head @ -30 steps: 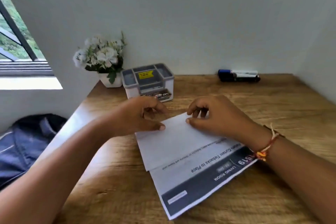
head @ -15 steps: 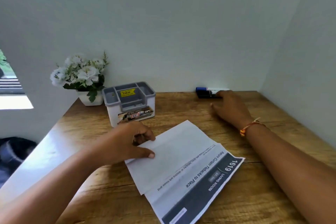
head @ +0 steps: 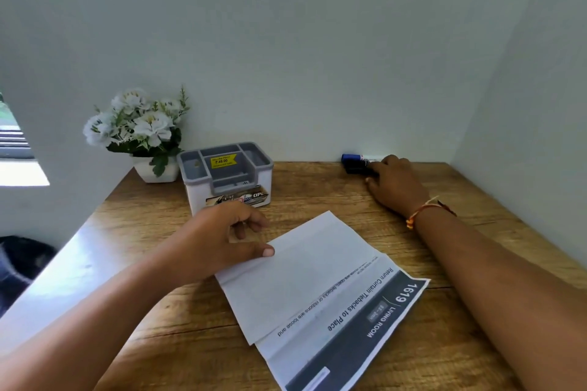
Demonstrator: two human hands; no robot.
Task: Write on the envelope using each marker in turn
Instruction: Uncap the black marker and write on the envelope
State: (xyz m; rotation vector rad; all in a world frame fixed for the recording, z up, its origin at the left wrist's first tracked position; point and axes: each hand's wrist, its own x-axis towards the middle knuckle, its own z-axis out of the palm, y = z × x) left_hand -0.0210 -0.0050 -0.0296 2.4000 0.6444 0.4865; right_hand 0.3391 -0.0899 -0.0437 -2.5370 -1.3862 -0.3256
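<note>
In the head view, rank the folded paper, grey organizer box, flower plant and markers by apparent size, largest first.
1. folded paper
2. flower plant and grey organizer box: look alike, unranked
3. markers, partly hidden by the right hand

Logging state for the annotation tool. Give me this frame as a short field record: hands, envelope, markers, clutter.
left hand: thumb presses the envelope's left edge, fingers curled beside it
right hand: at the back wall, over the markers; grip unclear
envelope: flat on the table, white flap over a printed part
markers: blue-capped and black, lying by the wall, partly covered
organizer: grey-topped box with yellow sticker, behind left hand
potted flowers: back left corner
</note>
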